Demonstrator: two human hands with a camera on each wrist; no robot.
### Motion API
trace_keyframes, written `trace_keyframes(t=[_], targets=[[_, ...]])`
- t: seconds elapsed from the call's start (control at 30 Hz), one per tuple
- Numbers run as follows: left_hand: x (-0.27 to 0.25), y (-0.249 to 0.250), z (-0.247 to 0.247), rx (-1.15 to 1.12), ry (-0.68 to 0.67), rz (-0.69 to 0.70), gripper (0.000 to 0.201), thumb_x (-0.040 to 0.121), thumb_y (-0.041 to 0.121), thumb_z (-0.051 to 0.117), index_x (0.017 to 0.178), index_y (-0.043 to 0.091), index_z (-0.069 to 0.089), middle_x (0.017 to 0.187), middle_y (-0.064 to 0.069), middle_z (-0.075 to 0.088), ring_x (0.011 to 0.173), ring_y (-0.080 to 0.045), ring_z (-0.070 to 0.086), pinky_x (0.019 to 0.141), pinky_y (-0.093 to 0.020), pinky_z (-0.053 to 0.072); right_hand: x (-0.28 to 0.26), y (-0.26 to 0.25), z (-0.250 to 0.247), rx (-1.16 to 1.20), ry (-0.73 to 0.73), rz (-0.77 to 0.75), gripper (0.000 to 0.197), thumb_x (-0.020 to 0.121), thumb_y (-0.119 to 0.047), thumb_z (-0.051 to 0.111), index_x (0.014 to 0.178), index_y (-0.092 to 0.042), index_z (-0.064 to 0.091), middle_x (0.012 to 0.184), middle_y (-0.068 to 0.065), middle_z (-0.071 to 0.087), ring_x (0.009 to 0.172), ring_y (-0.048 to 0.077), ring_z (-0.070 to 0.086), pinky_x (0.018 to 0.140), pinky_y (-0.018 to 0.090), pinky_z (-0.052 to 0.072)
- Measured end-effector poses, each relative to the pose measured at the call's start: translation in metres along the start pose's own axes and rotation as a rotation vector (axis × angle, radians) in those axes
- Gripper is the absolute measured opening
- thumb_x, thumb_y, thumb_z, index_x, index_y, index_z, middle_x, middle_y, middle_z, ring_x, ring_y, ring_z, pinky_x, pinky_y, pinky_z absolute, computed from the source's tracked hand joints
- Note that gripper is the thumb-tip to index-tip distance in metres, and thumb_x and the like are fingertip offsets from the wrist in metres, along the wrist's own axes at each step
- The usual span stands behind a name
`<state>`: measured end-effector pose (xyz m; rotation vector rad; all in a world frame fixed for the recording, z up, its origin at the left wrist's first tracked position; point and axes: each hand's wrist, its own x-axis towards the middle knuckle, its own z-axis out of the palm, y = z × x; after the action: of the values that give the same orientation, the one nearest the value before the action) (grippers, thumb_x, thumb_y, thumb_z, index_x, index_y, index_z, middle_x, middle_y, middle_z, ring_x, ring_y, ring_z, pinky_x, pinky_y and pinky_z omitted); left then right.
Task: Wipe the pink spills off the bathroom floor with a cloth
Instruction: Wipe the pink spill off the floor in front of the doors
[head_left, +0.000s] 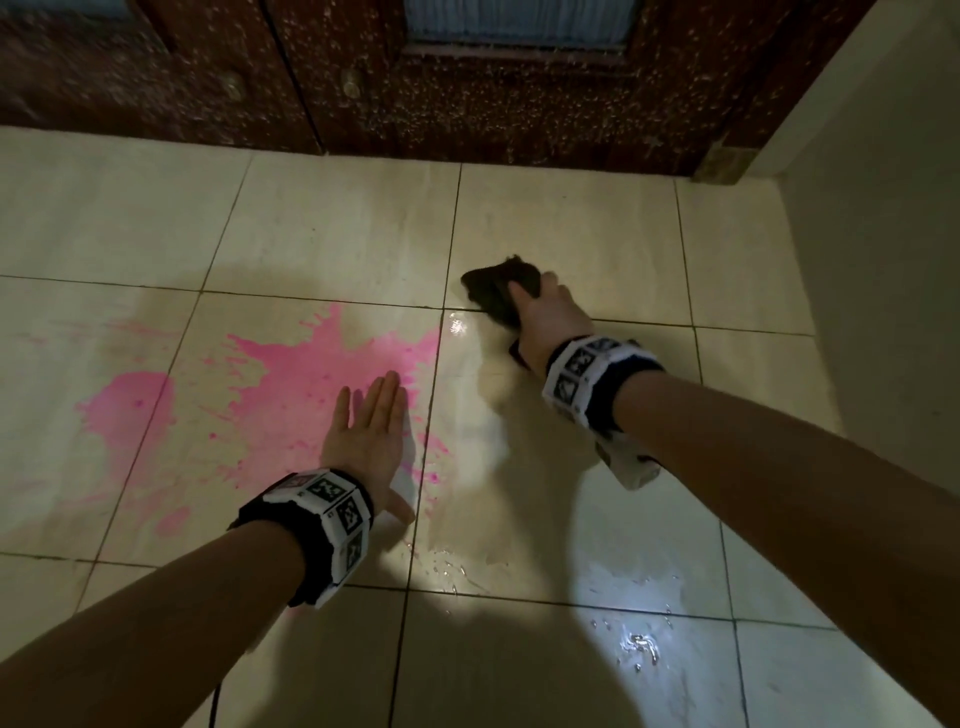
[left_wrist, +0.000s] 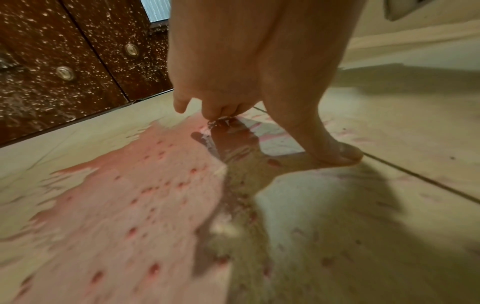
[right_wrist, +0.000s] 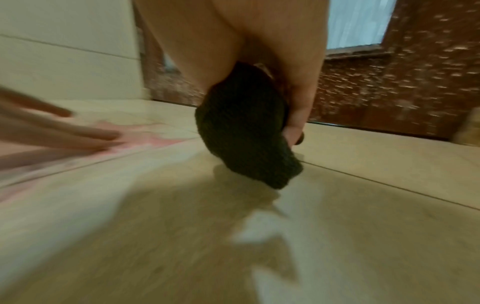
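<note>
Fingers of the right hand (head_left: 545, 312) curl round the dark cloth (head_left: 498, 293), held on clean tile right of the pink spill (head_left: 311, 379); left hand (head_left: 366, 431) braces flat, fingers together (wiping looks under way), so next the cloth likely sweeps left

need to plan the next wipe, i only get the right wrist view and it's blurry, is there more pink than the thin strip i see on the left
Observer: Yes. In the head view the pink spill spreads over two tiles, with a second blob further left.
Operator: is the cloth on it yet
Observer: No. The right hand grips the dark cloth on the neighbouring tile, clear of the pink.
Operator: and the other hand
Observer: The left hand lies flat, fingers straight, on the spill's right part.
</note>
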<state>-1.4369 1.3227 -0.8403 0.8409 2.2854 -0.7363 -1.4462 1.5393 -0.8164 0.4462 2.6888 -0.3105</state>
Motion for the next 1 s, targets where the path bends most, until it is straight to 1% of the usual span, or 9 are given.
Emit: trace_keyframes(t=[0.07,0.2,0.43,0.53,0.63,0.73,0.83,0.93,1.0], targets=[[-0.001,0.000,0.001,-0.013,0.001,-0.019,0.137,0.068,0.075,0.056,0.139,-0.005,-0.028,0.148,-0.022,-0.032,0.141,-0.035,-0.021,0.113,-0.051,-0.009,0.013,0.002,-0.004,-0.025,-0.050,0.036,0.068,0.086,-0.018,0.063,0.144,-0.014,0.027,0.139,0.018,0.025,0.123,0.033,0.037,0.094,0.039,0.043],[-0.001,-0.002,0.004,-0.056,0.013,-0.057,0.140,0.064,0.078,0.057,0.140,-0.005,-0.027,0.150,-0.020,-0.031,0.142,-0.034,-0.021,0.113,-0.050,-0.011,0.009,-0.015,0.011,-0.176,-0.088,-0.062,0.062,0.089,-0.015,0.056,0.144,-0.016,0.027,0.141,0.017,0.024,0.123,0.032,0.036,0.090,0.039,0.045],[-0.006,-0.005,0.011,-0.131,0.026,-0.091,0.140,0.063,0.082,0.052,0.133,-0.004,-0.034,0.146,-0.018,-0.036,0.141,-0.032,-0.023,0.111,-0.046,-0.014,-0.055,-0.050,0.048,-0.277,-0.138,-0.488,0.052,0.096,-0.015,0.042,0.145,-0.012,0.025,0.143,0.016,0.023,0.126,0.033,0.032,0.090,0.039,0.043],[-0.008,-0.007,0.010,-0.180,0.004,-0.109,0.139,0.065,0.081,0.052,0.138,-0.003,-0.031,0.148,-0.019,-0.034,0.141,-0.033,-0.023,0.112,-0.047,-0.012,-0.073,-0.046,0.052,-0.252,-0.202,-0.564,0.058,0.095,-0.016,0.046,0.147,-0.017,0.023,0.143,0.015,0.022,0.128,0.031,0.028,0.092,0.039,0.043],[-0.011,-0.008,0.010,-0.160,0.027,-0.056,0.133,0.069,0.080,0.047,0.135,-0.001,-0.034,0.145,-0.018,-0.038,0.138,-0.030,-0.028,0.110,-0.046,-0.015,-0.071,-0.014,0.036,-0.139,-0.045,-0.475,0.067,0.089,-0.018,0.056,0.147,-0.026,0.023,0.141,0.011,0.026,0.127,0.028,0.032,0.095,0.036,0.043],[-0.016,-0.004,0.011,-0.123,0.079,0.020,0.127,0.074,0.074,0.049,0.129,0.001,-0.038,0.143,-0.015,-0.039,0.130,-0.024,-0.033,0.110,-0.044,-0.015,-0.060,0.037,0.013,-0.010,0.069,-0.158,0.066,0.088,-0.017,0.056,0.147,-0.024,0.026,0.143,0.011,0.027,0.126,0.031,0.035,0.097,0.038,0.039],[-0.019,-0.001,0.010,-0.059,0.106,0.045,0.124,0.076,0.073,0.046,0.130,0.000,-0.038,0.144,-0.015,-0.038,0.135,-0.026,-0.031,0.110,-0.046,-0.015,-0.054,0.084,0.004,-0.072,0.011,0.148,0.066,0.090,-0.012,0.053,0.148,-0.018,0.021,0.147,0.018,0.018,0.129,0.035,0.030,0.100,0.041,0.040],[-0.020,0.001,0.009,-0.015,0.102,0.036,0.122,0.077,0.073,0.043,0.131,0.000,-0.037,0.147,-0.016,-0.036,0.141,-0.028,-0.025,0.112,-0.047,-0.013,-0.061,0.091,0.015,-0.159,-0.153,0.153,0.066,0.095,-0.013,0.046,0.150,-0.013,0.010,0.151,0.023,0.008,0.133,0.039,0.025,0.102,0.042,0.037],[-0.020,0.002,0.008,0.012,0.097,0.035,0.121,0.078,0.073,0.043,0.131,0.000,-0.037,0.147,-0.016,-0.035,0.141,-0.028,-0.024,0.113,-0.048,-0.012,-0.069,0.073,0.026,-0.118,-0.150,0.059,0.055,0.097,-0.012,0.037,0.148,-0.009,0.015,0.148,0.021,0.014,0.129,0.038,0.031,0.096,0.042,0.040]])
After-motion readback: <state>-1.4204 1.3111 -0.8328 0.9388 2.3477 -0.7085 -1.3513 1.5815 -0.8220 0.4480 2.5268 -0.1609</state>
